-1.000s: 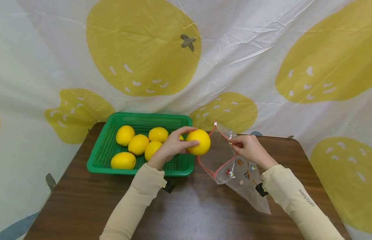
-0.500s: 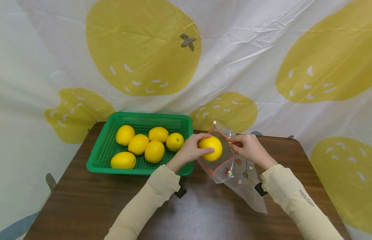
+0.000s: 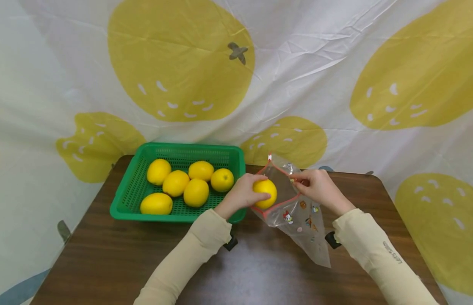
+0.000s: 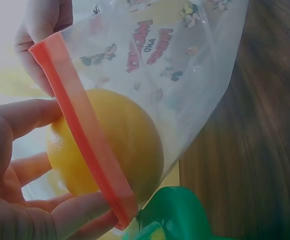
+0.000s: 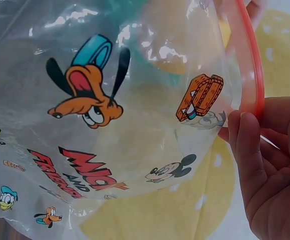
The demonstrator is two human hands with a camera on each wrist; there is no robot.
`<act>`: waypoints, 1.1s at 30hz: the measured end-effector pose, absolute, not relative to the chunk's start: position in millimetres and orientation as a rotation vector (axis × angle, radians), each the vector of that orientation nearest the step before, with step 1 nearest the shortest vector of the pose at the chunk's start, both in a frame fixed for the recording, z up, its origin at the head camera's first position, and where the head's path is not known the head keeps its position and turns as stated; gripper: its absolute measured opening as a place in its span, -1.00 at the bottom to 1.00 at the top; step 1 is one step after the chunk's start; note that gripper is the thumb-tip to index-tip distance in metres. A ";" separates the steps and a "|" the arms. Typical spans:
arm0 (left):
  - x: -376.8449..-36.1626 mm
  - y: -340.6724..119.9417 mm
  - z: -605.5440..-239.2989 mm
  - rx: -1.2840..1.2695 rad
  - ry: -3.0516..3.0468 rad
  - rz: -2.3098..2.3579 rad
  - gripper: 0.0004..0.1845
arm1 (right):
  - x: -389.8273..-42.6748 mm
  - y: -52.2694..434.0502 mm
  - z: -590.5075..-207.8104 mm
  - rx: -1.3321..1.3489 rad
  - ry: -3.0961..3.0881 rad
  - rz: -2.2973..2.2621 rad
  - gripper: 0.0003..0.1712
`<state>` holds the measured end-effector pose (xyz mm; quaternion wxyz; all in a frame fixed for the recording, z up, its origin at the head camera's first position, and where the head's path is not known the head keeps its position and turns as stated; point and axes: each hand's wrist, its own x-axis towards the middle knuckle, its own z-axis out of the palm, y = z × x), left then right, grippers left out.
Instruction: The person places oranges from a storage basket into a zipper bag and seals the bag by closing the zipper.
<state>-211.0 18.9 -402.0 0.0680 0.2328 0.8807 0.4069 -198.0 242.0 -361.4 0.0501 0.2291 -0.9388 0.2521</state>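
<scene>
A yellow lemon (image 3: 266,194) is held by my left hand (image 3: 242,195), its fingers and thumb curled around the near side. In the left wrist view most of the lemon (image 4: 129,145) shows through the clear plastic, past the red-edged mouth of a zip bag (image 4: 160,65). My right hand (image 3: 321,189) pinches the far right edge of that bag's mouth, keeping it spread. Cartoon prints cover the bag (image 5: 129,165), which hangs slanting down toward the right over the table. The right wrist view shows the thumb and finger of my right hand (image 5: 272,165) on the red strip.
To the left stands a green basket (image 3: 120,199) with several lemons (image 3: 176,183) in it. The brown wooden table (image 3: 251,271) runs beneath everything. Behind it hangs a white cloth (image 3: 297,51) with a yellow fruit print.
My left hand has carried the lemon rightward from the basket's edge, then down into the bag's mouth. The bag has swung a little to the left; my right hand stays nearly still.
</scene>
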 end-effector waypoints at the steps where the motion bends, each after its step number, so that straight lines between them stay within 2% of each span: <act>1: -211.1 19.3 -402.5 0.698 2.650 1.218 -0.45 | -197.9 241.9 -361.4 0.701 -2.856 0.762 -0.75; 16: -211.4 25.9 -403.1 0.655 2.602 1.138 -0.44 | -197.8 242.3 -361.3 0.696 -2.869 0.769 -0.74; 26: -214.4 30.3 -406.6 0.697 2.577 1.072 -0.43 | -197.6 241.4 -361.0 0.705 -2.873 0.776 -0.74; 33: -217.7 27.5 -404.6 0.768 2.482 1.151 -0.49 | -197.7 241.6 -362.5 0.699 -2.883 0.783 -0.74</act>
